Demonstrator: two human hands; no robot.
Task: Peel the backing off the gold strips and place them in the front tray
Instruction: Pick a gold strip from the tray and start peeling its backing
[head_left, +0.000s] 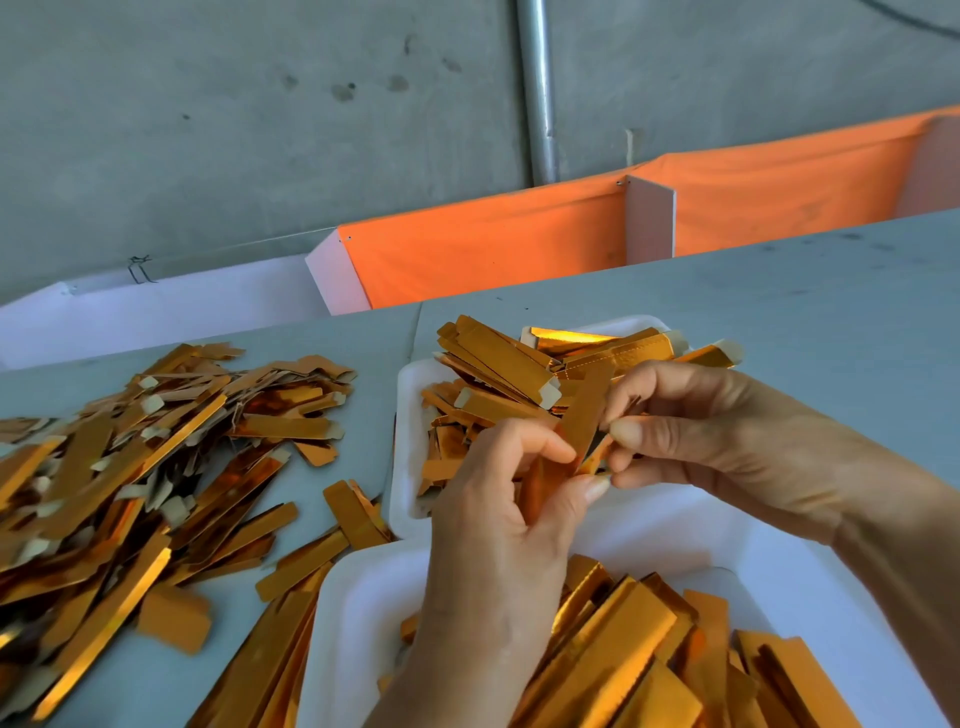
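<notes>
Between my two hands stands a gold strip, nearly upright, above the gap between two white trays. My left hand pinches its lower part between thumb and fingers. My right hand pinches the strip's right edge with thumb and fingertips. The front tray, at the bottom, holds several flat gold strips. The back tray is heaped with gold strips that have pale tabs.
A large loose heap of gold strips and pale backing scraps covers the grey table on the left. Behind the table's far edge run orange cloth bins with white dividers, then a concrete wall and a metal pipe.
</notes>
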